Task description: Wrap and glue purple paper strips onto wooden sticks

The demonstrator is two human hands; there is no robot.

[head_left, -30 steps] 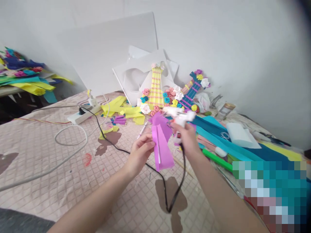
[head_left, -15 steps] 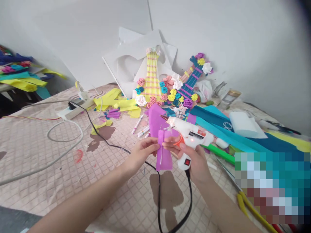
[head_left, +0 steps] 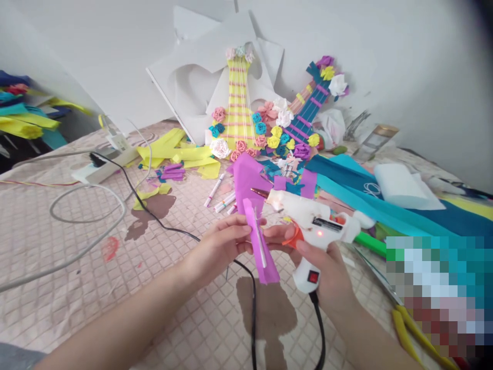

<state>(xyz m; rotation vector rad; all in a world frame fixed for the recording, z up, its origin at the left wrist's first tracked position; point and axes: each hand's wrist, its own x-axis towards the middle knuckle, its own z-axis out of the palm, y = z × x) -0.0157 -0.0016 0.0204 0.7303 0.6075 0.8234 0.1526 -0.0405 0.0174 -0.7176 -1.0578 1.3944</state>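
Between my two hands is a folded piece of purple paper [head_left: 269, 270] with a thin white stick [head_left: 259, 241] lying along it. My left hand [head_left: 227, 236] pinches its left edge. The handle of a white glue gun [head_left: 308, 213] rests in my right hand [head_left: 323, 262], whose fingertips also reach the paper's right side. The gun's nozzle points left, just above the folded paper, and its small red light is lit. Behind, a larger purple sheet [head_left: 246, 177] lies on the table.
Yellow [head_left: 239, 103] and blue [head_left: 308, 115] guitar shapes with paper flowers lean at the back. Markers [head_left: 214, 190] lie behind my left hand. At the left are a power strip [head_left: 92, 172] and cables. Blue paper [head_left: 346, 198] and yellow-handled scissors [head_left: 404, 329] lie right.
The folded purple paper has turned and tilted, its lower end now further right. My right hand and the glue gun have shifted right. The whole view has moved slightly.
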